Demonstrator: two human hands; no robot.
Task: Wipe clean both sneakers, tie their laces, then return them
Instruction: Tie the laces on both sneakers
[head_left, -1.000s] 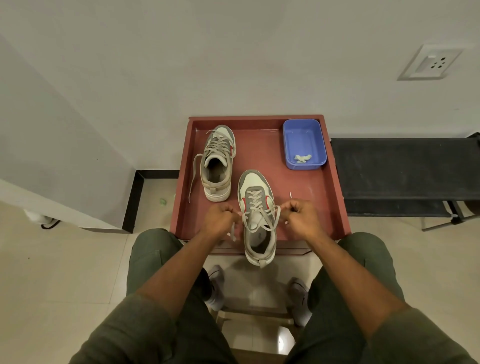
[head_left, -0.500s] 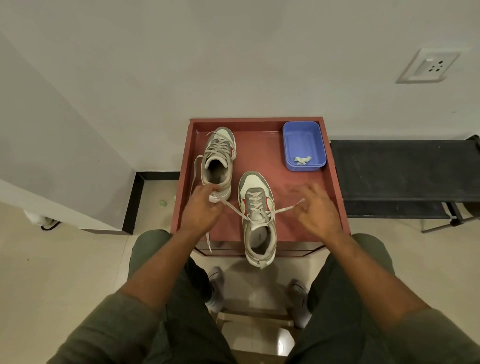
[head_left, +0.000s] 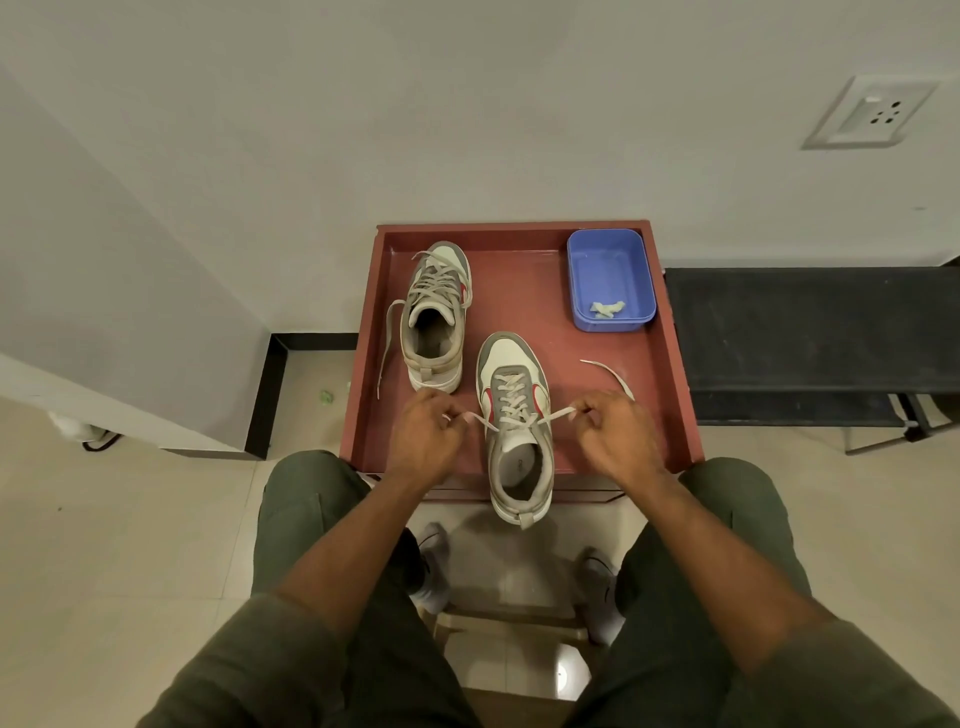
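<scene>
Between the two hands the near sneaker (head_left: 515, 426) sits on the red table (head_left: 524, 291), heel overhanging its edge. The left hand (head_left: 423, 441) and right hand (head_left: 615, 436) each pinch a lace end (head_left: 558, 414) with curled fingers, pulled sideways. Beyond the left fingers stands the other sneaker (head_left: 435, 317), unlaced.

On the red tray (head_left: 519, 291) before me sits a blue tub (head_left: 608, 275) (pale scrap (head_left: 607, 308) inside); a black bench (head_left: 810, 332) stands beside it, a wall socket (head_left: 870, 113) above.
</scene>
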